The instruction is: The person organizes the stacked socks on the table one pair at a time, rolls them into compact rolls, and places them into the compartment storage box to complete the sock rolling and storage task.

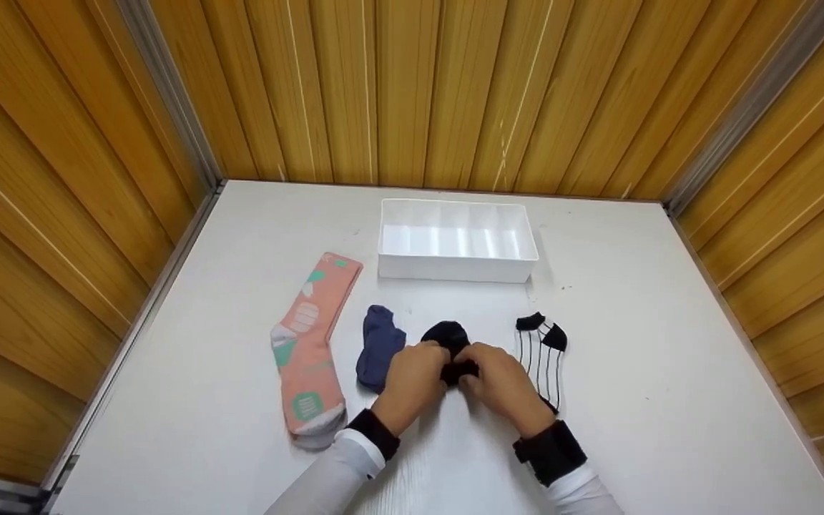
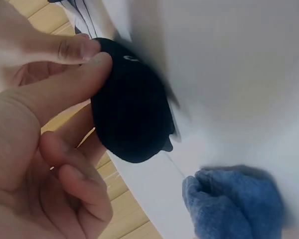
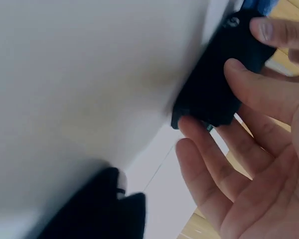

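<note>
Both hands are on a black sock (image 1: 445, 333) at the middle of the table. My left hand (image 1: 413, 378) pinches its left side between thumb and fingers, and my right hand (image 1: 503, 379) grips the right side. In the left wrist view the black sock (image 2: 134, 104) looks folded, with a small pale mark near one end. The right wrist view shows the thumb lying across the sock (image 3: 207, 79). Just left of the hands lies a dark blue sock (image 1: 380, 347). A white sock with black stripes, heel and toe (image 1: 542, 357) lies beside the right hand, partly covered by it.
A white open box (image 1: 458, 268) stands toward the back of the white table (image 1: 641, 315). At the left lies a long pink patterned sock (image 1: 312, 350). Wood-patterned walls (image 1: 419, 93) enclose the table at the back and both sides.
</note>
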Available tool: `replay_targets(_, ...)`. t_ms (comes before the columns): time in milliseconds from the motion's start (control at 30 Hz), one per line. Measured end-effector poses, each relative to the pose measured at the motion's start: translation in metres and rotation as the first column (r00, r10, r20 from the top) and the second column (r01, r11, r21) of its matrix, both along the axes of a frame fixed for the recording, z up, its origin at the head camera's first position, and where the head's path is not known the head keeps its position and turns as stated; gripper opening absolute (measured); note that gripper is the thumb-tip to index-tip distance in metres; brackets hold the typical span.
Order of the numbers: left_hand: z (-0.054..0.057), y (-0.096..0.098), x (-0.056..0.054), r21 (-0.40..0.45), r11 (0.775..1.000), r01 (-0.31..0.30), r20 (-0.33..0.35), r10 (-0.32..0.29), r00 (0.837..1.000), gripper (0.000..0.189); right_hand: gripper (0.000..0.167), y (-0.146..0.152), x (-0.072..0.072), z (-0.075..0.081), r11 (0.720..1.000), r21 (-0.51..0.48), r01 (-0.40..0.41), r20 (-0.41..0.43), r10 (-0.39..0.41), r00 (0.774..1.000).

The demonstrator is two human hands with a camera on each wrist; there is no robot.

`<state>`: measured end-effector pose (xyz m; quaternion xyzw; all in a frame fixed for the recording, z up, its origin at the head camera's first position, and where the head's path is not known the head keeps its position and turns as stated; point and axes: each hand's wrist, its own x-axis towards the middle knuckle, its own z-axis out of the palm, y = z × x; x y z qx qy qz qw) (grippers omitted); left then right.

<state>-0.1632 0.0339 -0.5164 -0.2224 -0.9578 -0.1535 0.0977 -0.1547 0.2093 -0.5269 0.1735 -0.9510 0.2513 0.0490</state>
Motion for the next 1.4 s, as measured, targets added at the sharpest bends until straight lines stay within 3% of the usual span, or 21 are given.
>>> replay_targets(133,0.000,0.002,-0.003,0.007,1.000,-0.016,0.010,0.016,1.000,0.013,0.028,0.000,0.000,0.003,0.999,0.033,-0.006,-0.010,0.006,1.000)
replay_targets(300,0.002,0.001,-0.008,0.033,0.999,-0.024,0.082,0.021,0.996,0.010,0.033,-0.004,0.003,-0.003,0.983,0.180,-0.034,-0.164,0.064,0.984)
replay_targets(433,0.004,0.001,-0.010,0.029,0.999,-0.030,0.132,0.026,0.991,0.011,0.032,-0.005,0.001,-0.007,0.977,0.211,-0.036,-0.239,0.087,0.967)
replay_targets(600,0.005,0.001,-0.007,-0.007,0.999,-0.032,0.116,0.032,0.993,0.019,0.033,-0.004,0.002,-0.008,0.988,0.143,-0.058,-0.169,0.082,0.982)
replay_targets(767,0.001,0.001,0.004,-0.116,0.993,-0.010,-0.009,0.009,1.000,0.025,0.031,-0.001,0.001,-0.008,0.998,0.048,-0.050,-0.034,0.052,0.998)
replay_targets(867,-0.003,0.003,0.007,-0.152,0.988,-0.020,-0.090,0.006,0.996,0.024,0.030,0.000,-0.002,-0.005,0.998,0.038,-0.056,-0.008,0.057,0.998)
replay_targets(967,-0.006,0.004,0.006,-0.151,0.988,-0.045,-0.129,0.025,0.991,0.016,0.031,-0.001,-0.003,-0.004,0.996,0.052,-0.068,-0.001,0.068,0.998)
replay_targets(1200,-0.006,0.005,0.003,-0.149,0.988,-0.046,-0.097,0.032,0.995,0.017,0.043,-0.001,0.001,-0.009,0.990,0.124,-0.065,-0.079,0.075,0.994)
replay_targets(1400,-0.002,-0.001,-0.003,-0.114,0.993,-0.023,-0.015,0.021,1.000,0.016,0.035,-0.005,-0.002,-0.008,0.993,0.114,-0.023,-0.136,0.039,0.990)
